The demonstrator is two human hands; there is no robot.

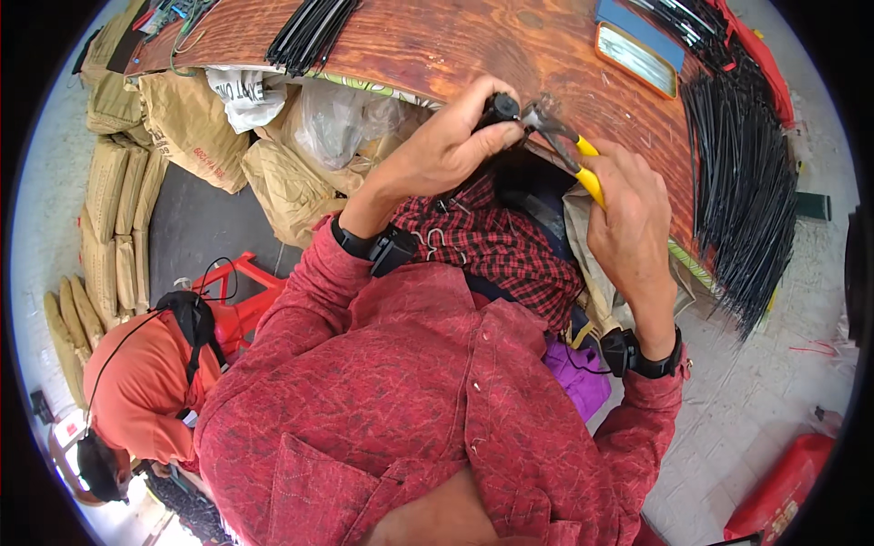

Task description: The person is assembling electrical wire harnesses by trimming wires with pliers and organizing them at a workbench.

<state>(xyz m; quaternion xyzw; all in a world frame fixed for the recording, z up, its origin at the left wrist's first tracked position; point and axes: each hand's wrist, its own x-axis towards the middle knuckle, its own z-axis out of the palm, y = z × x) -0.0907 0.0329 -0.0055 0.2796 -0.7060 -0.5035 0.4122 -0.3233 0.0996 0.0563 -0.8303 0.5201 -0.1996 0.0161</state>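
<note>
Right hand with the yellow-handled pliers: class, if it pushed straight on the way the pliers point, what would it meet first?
Probably the small black part pinched in the left hand; the pliers in the right hand already seem to touch it.

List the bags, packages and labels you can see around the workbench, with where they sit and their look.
Tan paper sacks: stacked left, under the bench.
White printed plastic bag: under bench edge, crumpled.
Clear plastic bag: beside it, crinkled.
Orange-rimmed rectangular tin: on the wooden bench top, pale label.
</note>
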